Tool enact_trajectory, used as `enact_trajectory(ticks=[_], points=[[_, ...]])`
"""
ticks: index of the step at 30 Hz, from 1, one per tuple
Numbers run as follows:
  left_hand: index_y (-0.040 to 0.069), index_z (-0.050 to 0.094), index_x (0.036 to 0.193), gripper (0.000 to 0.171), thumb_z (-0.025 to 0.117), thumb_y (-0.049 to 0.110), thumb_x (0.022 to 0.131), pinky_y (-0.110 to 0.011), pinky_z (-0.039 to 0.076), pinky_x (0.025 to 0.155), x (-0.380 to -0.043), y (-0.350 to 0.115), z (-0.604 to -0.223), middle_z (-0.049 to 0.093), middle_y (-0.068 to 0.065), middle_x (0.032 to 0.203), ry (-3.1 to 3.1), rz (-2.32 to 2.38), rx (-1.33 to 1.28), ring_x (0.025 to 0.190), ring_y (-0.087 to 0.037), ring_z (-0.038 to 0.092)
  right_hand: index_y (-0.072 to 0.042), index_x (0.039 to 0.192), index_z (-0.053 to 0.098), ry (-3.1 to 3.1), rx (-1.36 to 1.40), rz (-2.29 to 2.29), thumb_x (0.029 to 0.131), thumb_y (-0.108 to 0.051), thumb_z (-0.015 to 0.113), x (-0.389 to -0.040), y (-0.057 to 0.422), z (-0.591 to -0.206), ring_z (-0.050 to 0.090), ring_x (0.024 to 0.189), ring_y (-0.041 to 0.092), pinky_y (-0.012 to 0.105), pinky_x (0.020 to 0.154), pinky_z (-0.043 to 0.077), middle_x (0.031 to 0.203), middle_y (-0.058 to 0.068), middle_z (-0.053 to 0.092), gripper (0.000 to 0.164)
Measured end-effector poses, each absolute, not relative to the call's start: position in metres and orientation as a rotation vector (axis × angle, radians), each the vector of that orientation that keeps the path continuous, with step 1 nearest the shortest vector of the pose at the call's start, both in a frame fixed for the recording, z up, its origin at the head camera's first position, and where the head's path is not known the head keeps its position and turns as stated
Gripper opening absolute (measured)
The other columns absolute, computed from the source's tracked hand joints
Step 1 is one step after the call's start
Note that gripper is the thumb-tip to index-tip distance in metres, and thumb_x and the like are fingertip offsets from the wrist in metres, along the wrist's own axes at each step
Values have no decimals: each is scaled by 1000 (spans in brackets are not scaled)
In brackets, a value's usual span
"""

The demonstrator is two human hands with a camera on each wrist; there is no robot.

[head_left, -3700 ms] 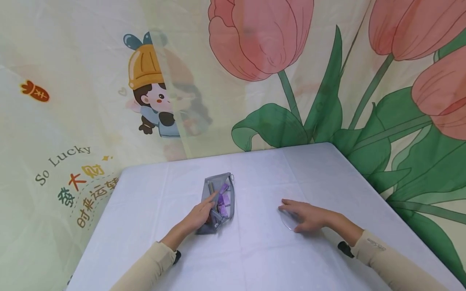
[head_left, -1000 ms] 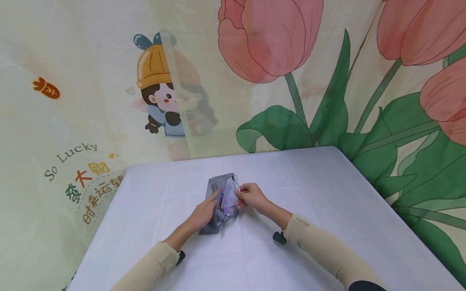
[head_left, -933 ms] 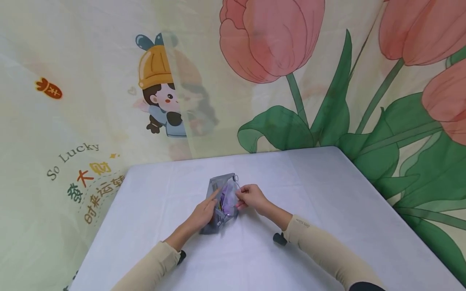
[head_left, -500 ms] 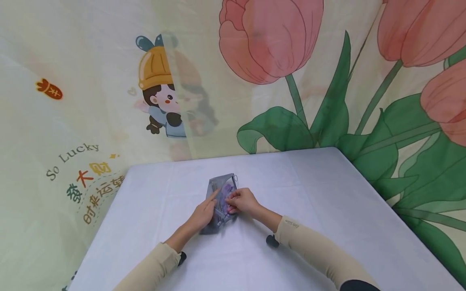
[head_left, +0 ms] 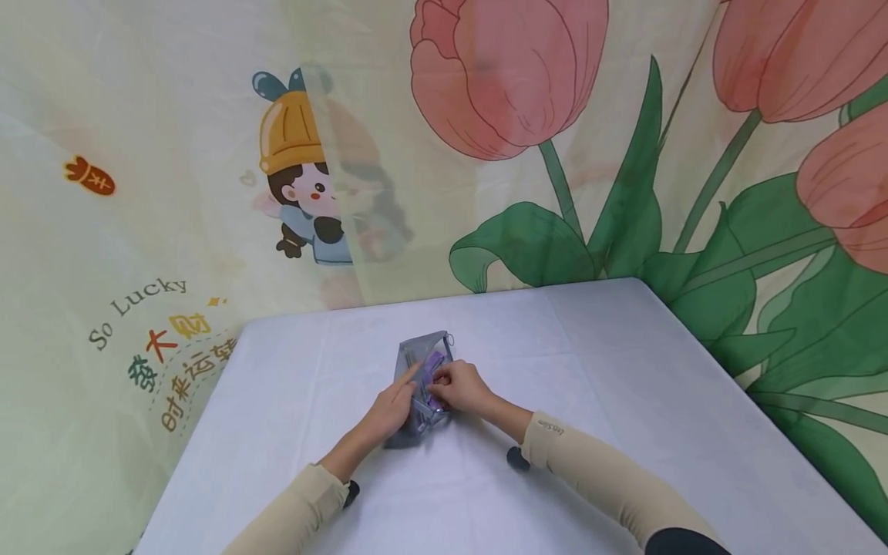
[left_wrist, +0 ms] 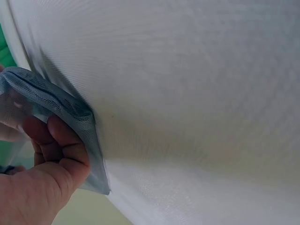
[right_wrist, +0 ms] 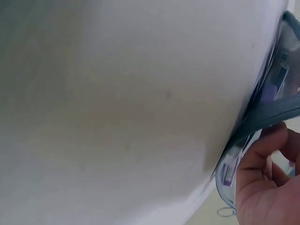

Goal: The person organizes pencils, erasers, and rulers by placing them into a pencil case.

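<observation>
A grey mesh pencil pouch (head_left: 409, 439) lies on the table with its zip side undone. Purple items (head_left: 434, 360) and pencil-like sticks (head_left: 410, 358) show inside. My left hand (head_left: 388, 407) grips the pouch's left side; in the left wrist view, curled fingers (left_wrist: 68, 140) hold the mesh (left_wrist: 96, 171). My right hand (head_left: 467, 388) is at the opening on the other side. In the right wrist view its curled fingers (right_wrist: 262, 145) reach under the zip band (right_wrist: 269, 115), tips hidden. I cannot tell what they hold. The clear rounded plastic piece seen earlier is hidden.
A white cloth covers the table (head_left: 291, 385). A small ring (head_left: 451, 339) hangs at the pouch's far corner. Behind the table's back edge stands a printed curtain (head_left: 173, 116) with tulips and a cartoon child.
My right hand brought a clear rounded plastic piece from the right of the table to the pouch, then moved left into the opening, where the piece went from sight. The left hand stayed put.
</observation>
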State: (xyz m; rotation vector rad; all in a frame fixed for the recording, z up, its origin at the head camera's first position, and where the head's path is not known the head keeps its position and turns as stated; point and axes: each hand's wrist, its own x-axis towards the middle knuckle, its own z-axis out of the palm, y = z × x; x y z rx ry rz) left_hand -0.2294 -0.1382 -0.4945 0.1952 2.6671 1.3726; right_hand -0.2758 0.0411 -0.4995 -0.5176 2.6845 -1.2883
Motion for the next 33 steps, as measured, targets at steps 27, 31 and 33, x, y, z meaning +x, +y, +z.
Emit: enact_trajectory(ticks=[27, 31, 33], points=[[4, 71, 113, 30, 54, 25, 99, -26, 36, 53, -238, -161, -481, 46, 3, 63, 3109, 902, 480, 57, -10, 41, -6, 134, 57, 3422, -814, -857, 88, -34, 74, -273, 170, -457, 63, 105, 29, 43, 84, 59, 132, 17, 54, 57], [8, 73, 85, 20, 61, 22, 93, -30, 40, 52, -240, -196, -481, 55, 0, 68, 3378, 599, 657, 58, -15, 48, -8, 145, 46, 3524, -856, -781, 81, -39, 78, -273, 184, -467, 59, 114, 37, 57, 92, 53, 147, 23, 41, 77], [8, 74, 84, 18, 65, 23, 90, -34, 44, 52, -240, -216, -482, 61, -4, 72, 3509, 456, 746, 60, -20, 55, -9, 148, 42, 3564, -892, -744, 78, -41, 78, -272, 189, -471, 57, 117, 40, 62, 93, 49, 153, 24, 33, 86]])
